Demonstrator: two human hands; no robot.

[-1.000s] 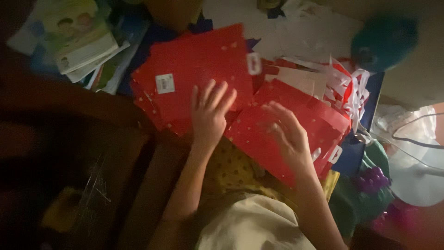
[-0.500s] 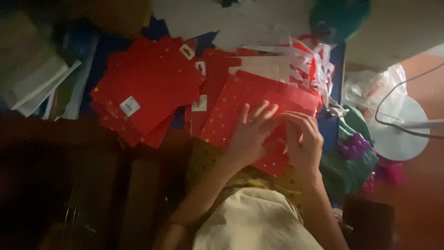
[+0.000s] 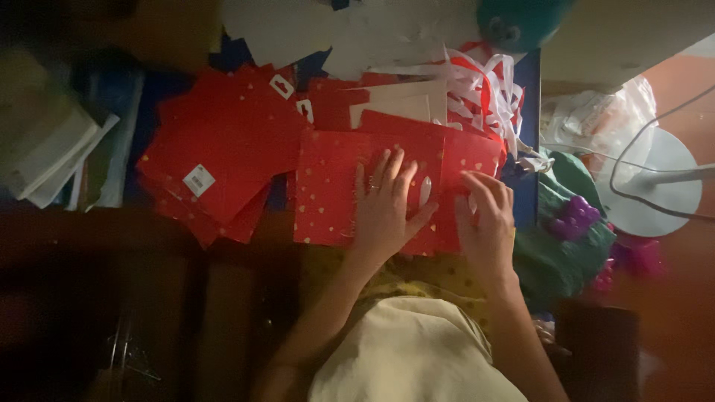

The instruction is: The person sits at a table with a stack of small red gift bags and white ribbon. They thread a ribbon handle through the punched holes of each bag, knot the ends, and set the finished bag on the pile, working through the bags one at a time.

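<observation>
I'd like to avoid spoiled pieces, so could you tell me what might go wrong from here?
1. The left hand and right hand press flat on the red dotted sheet; uneven pressure could crease it.
2. The white ribbon tangle lies right behind it and might snag a corner.
3. The stack of red sheets is fanned loosely and could slide off.

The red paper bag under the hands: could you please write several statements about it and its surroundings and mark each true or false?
1. Both hands, left hand and right hand, rest flat on the red paper bag. True.
2. The bag is plain blue. False: it is red with small pale dots.
3. A stack of red bags lies to its left. True.
4. The white ribbon handles lie below the hands. False: they lie above, toward the top of the view.
</observation>
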